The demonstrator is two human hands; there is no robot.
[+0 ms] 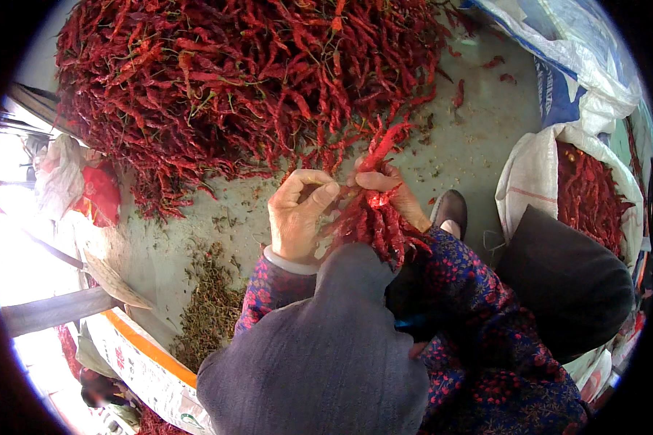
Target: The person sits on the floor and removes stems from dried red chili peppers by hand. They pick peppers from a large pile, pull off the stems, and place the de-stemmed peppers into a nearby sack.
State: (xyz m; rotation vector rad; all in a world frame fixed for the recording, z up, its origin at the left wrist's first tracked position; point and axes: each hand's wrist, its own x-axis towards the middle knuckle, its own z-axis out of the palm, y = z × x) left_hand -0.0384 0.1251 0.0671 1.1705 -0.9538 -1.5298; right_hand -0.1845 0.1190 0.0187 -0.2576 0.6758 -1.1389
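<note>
My right hand (397, 194) is closed round a bunch of dried red chillies (374, 225), which hang below the fingers and stick out above them. Close beside it, my left hand (296, 216) pinches thumb to forefinger on a thin pale stem (315, 181) at the bunch's left side. Whether that stem is still joined to a chilli is hard to make out. Beyond both hands spreads a large heap of red chillies (247, 80), some with greenish stems.
An open white woven sack (522, 170) of red chillies (588, 199) stands at the right, with another white and blue sack (559, 43) behind. Brown stem scraps (210, 304) lie on the pale floor (479, 94) at the left. My shoe (451, 209) is near the right hand.
</note>
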